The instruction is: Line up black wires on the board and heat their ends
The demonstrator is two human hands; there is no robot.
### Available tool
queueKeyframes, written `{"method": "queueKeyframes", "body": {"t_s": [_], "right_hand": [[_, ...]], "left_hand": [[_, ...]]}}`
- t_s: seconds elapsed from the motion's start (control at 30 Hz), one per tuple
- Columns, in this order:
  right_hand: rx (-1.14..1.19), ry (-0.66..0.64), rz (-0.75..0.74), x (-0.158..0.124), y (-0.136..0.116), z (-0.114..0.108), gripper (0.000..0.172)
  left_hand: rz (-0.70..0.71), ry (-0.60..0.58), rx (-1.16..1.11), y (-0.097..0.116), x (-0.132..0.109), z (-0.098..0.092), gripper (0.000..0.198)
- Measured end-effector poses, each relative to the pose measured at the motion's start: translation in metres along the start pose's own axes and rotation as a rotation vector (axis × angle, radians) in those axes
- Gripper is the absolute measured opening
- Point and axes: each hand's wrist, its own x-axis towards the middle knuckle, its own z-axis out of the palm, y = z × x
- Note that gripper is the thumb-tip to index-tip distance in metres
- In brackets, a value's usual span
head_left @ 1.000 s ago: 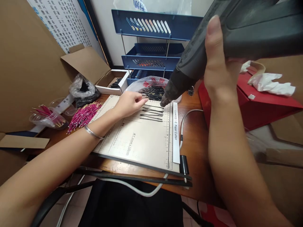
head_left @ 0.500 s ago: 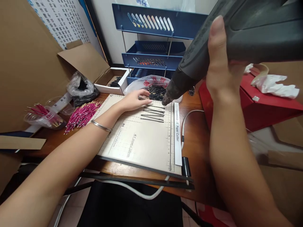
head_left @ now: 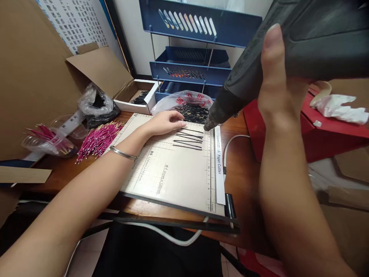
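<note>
Head view, black strips [head_left: 193,148], just beside left grip [head_left: 165,122]

Left grip [head_left: 167,122] low and palm-down, loosely parted; right grip [head_left: 277,86] higher, clenched

A brown wooden table [head_left: 245,184] bears a paper cutter [head_left: 184,173], lying flat, with thin black sticks [head_left: 187,147] on its board. Left of it rest a heap of pink sticks [head_left: 96,140], a clear plastic cup [head_left: 30,144] and a black bag [head_left: 108,115]; behind, a white box [head_left: 129,105]; to the right, a white cable [head_left: 226,148]
</note>
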Motion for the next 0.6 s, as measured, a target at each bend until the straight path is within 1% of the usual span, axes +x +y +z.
{"method": "queueKeyframes", "body": {"t_s": [0.07, 0.17, 0.27, 0.33, 0.47, 0.53, 0.6], "right_hand": [[0.015, -0.001, -0.027, 0.0, 0.001, 0.0, 0.073], [0.042, -0.019, -0.044, -0.004, 0.0, 0.004, 0.065], [0.023, 0.013, -0.061, -0.009, -0.006, 0.008, 0.061], [-0.012, 0.019, -0.051, -0.011, -0.01, 0.009, 0.064], [-0.079, -0.017, 0.003, -0.011, -0.013, 0.007, 0.07], [-0.079, 0.012, -0.014, -0.012, -0.016, 0.007, 0.07], [-0.074, 0.07, -0.012, -0.013, -0.02, 0.008, 0.065]], "left_hand": [[-0.01, -0.001, 0.021, 0.001, 0.0, 0.0, 0.062], [-0.021, 0.008, 0.083, -0.001, 0.001, 0.002, 0.061], [-0.016, 0.014, 0.132, -0.003, 0.003, 0.004, 0.059], [-0.007, 0.014, 0.144, -0.004, 0.003, 0.005, 0.059], [0.002, 0.017, 0.129, -0.007, 0.003, 0.005, 0.06], [0.009, 0.021, 0.108, -0.007, 0.003, 0.004, 0.06], [0.029, 0.016, 0.08, -0.007, 0.001, 0.002, 0.063]]}}
